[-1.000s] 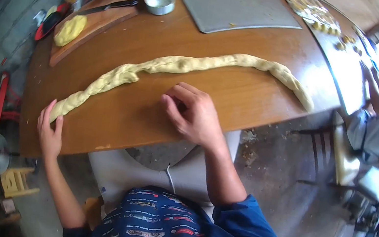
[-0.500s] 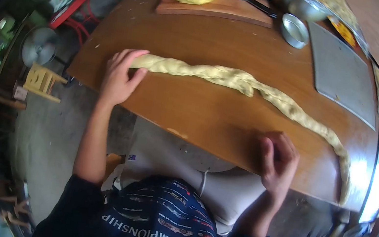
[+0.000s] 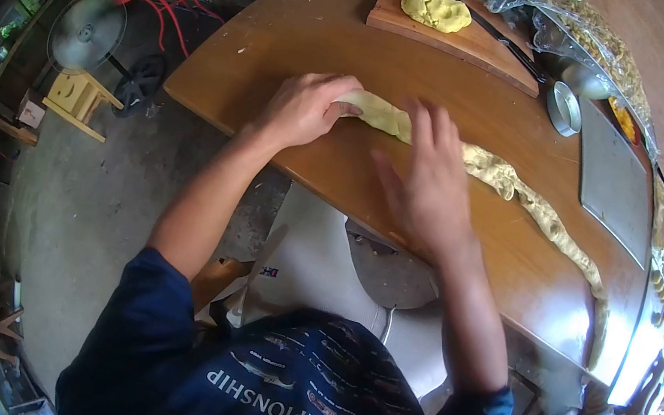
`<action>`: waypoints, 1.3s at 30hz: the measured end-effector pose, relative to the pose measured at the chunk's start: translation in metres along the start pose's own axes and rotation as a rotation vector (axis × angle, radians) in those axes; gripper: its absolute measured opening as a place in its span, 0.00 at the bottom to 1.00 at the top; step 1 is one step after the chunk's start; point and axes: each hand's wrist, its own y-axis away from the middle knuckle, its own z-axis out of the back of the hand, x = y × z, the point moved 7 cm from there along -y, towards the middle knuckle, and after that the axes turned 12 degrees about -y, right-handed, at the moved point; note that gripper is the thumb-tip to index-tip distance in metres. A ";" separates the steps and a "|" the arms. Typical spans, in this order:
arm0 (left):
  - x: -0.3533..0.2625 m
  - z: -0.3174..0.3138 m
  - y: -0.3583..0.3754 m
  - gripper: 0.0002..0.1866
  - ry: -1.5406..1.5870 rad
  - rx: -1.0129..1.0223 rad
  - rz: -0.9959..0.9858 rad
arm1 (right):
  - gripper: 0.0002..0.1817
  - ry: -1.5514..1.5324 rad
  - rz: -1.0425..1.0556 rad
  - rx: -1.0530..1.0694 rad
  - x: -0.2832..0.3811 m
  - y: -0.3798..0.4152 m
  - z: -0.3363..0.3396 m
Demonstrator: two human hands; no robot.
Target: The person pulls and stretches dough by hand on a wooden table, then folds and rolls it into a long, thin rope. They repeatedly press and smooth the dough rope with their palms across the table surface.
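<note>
Since half a second back I'm seeing the right hand (image 3: 431, 184) leaving the near table edge and coming up onto the dough rope (image 3: 502, 175), while the left hand (image 3: 305, 106) is staying at the rope's left end; the view is also swinging, so the cutting board (image 3: 429, 32) is now sitting top centre. Left hand is lying palm down over the rope's end, fingers together and curling over the dough, thumb tucked along the near side. Right hand is lying flat just beside it, fingers spread and straight, fingertips reaching across the rope; it is slightly blurred, so I can't tell how hard it is pressing. The rope is lying on the wooden table (image 3: 290, 36), running from under the two hands toward the right and bending down along the far right edge. A lump of yellow dough (image 3: 435, 8) is sitting on the board, well apart from the hands, with a knife (image 3: 509, 49) lying along the board's right side. A small round tin (image 3: 564, 110) is standing near a grey mat (image 3: 614, 178), right of the board.
</note>
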 end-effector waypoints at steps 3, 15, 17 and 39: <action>0.007 0.006 -0.006 0.11 -0.083 0.008 -0.089 | 0.21 0.119 0.038 0.025 -0.039 -0.034 -0.050; 0.030 -0.037 -0.037 0.34 -0.616 -0.020 0.009 | 0.27 0.207 -0.371 0.072 -0.146 -0.090 -0.136; 0.050 -0.028 -0.067 0.40 -0.494 -0.004 0.280 | 0.29 0.245 -0.391 -0.013 -0.128 -0.110 -0.123; 0.016 -0.005 0.050 0.40 -0.416 0.040 0.082 | 0.51 0.310 -0.455 0.353 -0.050 -0.019 -0.108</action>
